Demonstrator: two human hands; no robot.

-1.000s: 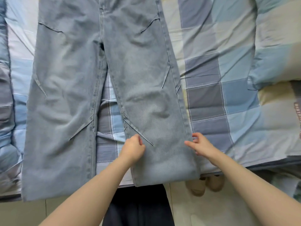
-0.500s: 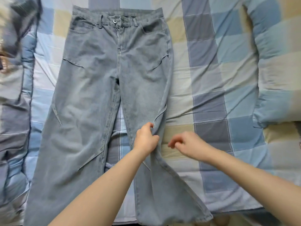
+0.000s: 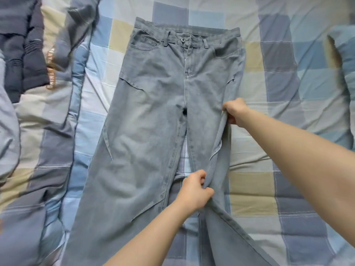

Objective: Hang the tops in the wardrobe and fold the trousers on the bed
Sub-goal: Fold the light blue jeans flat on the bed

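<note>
The jeans (image 3: 153,131) are lying front-up along the checked bed (image 3: 288,189), waistband at the far end. The left hand (image 3: 196,191) is pinching the right leg's outer seam around knee level; the right hand (image 3: 235,112) is gripping the same seam nearer the waistband. To fold cleanly, I'd carry that edge evenly across onto the other leg. Half a second ago the right hand was hovering loose beside the left; now it is reaching further up.
</note>
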